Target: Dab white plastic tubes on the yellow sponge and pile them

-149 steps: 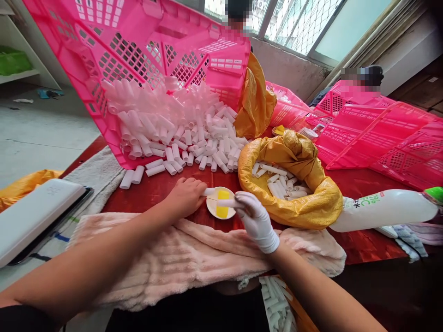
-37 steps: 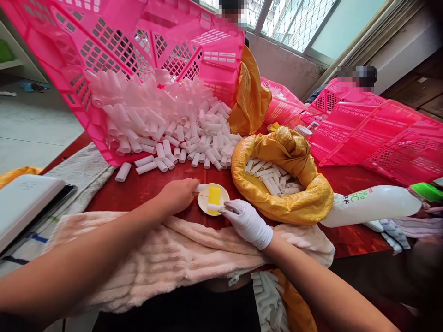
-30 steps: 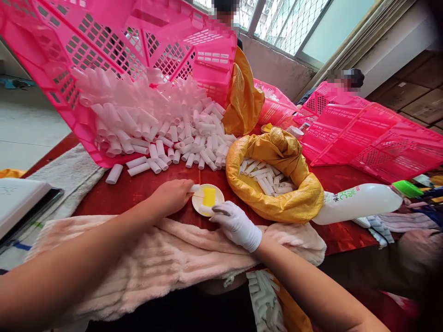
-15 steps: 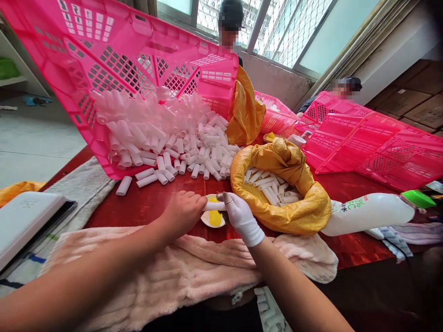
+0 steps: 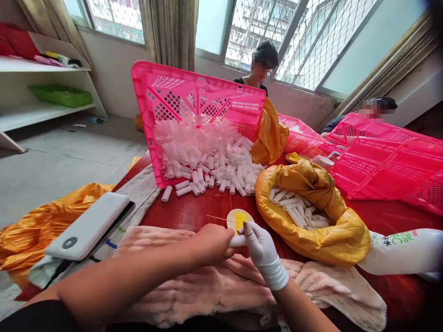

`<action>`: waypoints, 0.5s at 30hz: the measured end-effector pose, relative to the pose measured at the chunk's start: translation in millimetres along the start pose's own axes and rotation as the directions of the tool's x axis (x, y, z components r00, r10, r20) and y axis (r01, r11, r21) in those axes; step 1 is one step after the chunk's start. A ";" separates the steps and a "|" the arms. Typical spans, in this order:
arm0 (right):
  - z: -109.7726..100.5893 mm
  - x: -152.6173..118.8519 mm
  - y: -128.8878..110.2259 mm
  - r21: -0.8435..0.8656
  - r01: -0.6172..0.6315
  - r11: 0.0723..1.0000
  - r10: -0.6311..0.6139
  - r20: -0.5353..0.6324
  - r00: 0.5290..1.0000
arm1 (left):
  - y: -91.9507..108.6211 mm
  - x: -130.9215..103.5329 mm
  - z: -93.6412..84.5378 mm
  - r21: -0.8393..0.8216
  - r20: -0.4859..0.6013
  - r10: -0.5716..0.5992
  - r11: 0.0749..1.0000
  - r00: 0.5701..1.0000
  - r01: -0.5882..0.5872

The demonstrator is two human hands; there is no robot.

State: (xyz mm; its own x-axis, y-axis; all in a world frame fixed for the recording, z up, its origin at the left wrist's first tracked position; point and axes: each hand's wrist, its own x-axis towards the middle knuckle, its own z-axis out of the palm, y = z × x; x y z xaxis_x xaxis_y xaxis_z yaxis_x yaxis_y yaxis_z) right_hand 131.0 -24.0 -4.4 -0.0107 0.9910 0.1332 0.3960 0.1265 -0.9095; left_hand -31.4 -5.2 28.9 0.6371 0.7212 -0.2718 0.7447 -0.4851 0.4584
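A short white tube [image 5: 237, 241] lies level between my two hands above the pink towel's far edge. My bare left hand [image 5: 215, 243] is closed around its left end. My right hand [image 5: 261, 244], in a white glove with dark fingertips, pinches the right end. Just behind the hands sits a small white dish [image 5: 230, 213] with a yellow piece [image 5: 240, 220] in it. A thin stick [image 5: 217, 217] points left from the dish; whether a hand holds it I cannot tell. Right of my glove, a rolled-down yellow sack [image 5: 277, 235] holds several white tubes [image 5: 297, 210].
A tipped pink crate [image 5: 147, 120] spills a heap of white tubes [image 5: 221, 170] onto the red table [image 5: 173, 210]. A power bank [image 5: 92, 223] lies left, a white bottle [image 5: 404, 251] right. Two people [image 5: 258, 69] sit beyond more pink crates [image 5: 377, 166].
My view has swung left, so the scene sits further right and lower. Both hands still grip the white tube, now nearer the towel. The thin stick shows more clearly.
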 end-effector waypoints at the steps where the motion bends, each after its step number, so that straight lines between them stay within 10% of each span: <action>1: 4.3 3.2 0.1 0.037 -0.052 0.998 0.053 -0.019 0.998 | 0.4 -2.0 2.3 0.091 -0.079 -0.039 0.995 0.996 0.047; 4: 20.4 11.7 -5.2 0.111 -0.110 0.988 0.115 -0.040 0.993 | -4.0 -9.5 1.6 0.135 -0.184 -0.103 0.982 0.978 0.129; 10: 32.7 -3.1 -54.5 -0.140 0.300 0.944 -0.294 0.064 0.954 | -28.0 -43.8 -19.3 -0.559 0.246 0.151 0.829 0.957 0.013; 12: 12.1 -19.3 -64.9 -0.253 0.376 0.891 -0.365 0.091 0.926 | -38.0 -55.1 -27.7 -0.523 0.187 0.199 0.849 0.962 -0.075; 15: -51.4 -63.9 -38.6 -0.375 0.261 0.889 -0.345 -0.177 0.922 | -61.3 -62.5 -43.6 -0.093 -0.057 -0.055 0.994 0.997 0.049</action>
State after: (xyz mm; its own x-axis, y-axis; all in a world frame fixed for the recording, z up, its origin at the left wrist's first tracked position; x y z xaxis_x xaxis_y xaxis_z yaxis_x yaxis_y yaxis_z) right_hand 163.5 -94.4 42.4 0.0159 0.8623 0.5061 0.6940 0.3549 -0.6265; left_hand -125.5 0.9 54.7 0.5828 0.7740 -0.2475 0.7534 -0.4005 0.5215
